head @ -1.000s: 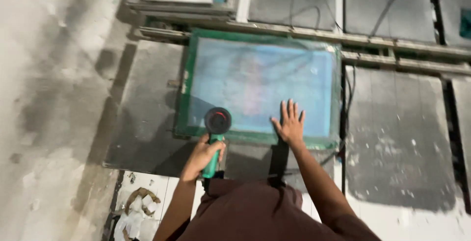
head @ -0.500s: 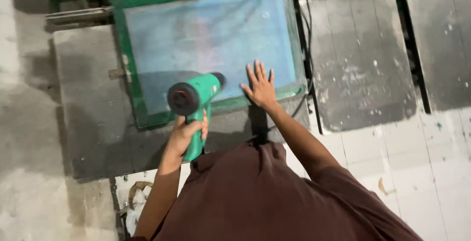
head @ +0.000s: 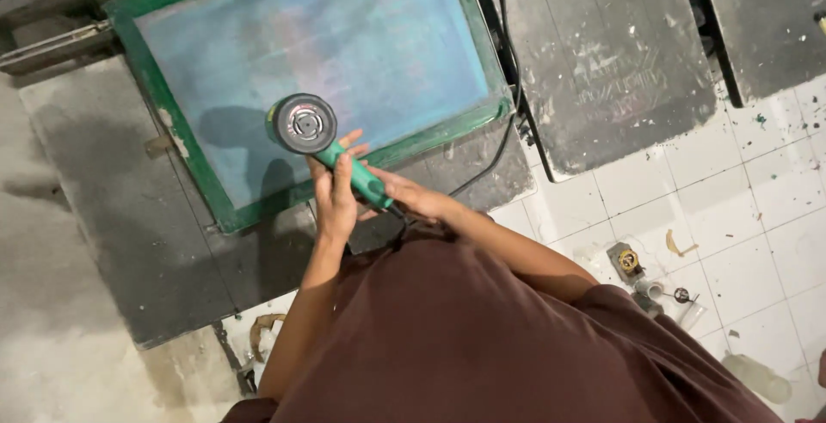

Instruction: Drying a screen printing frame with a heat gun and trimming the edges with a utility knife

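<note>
Both hands' grip on one green heat gun (head: 331, 149); one framed screen (head: 318, 53) beneath.

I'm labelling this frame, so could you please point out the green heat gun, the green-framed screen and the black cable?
green heat gun (head: 303, 123), head view, round nozzle end.
green-framed screen (head: 344, 36), head view, blue mesh.
black cable (head: 509, 53), head view, stretch beside the frame.

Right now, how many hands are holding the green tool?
2. The left hand grips the green handheld power tool with a round head at its handle; the right hand holds the handle's end.
</note>
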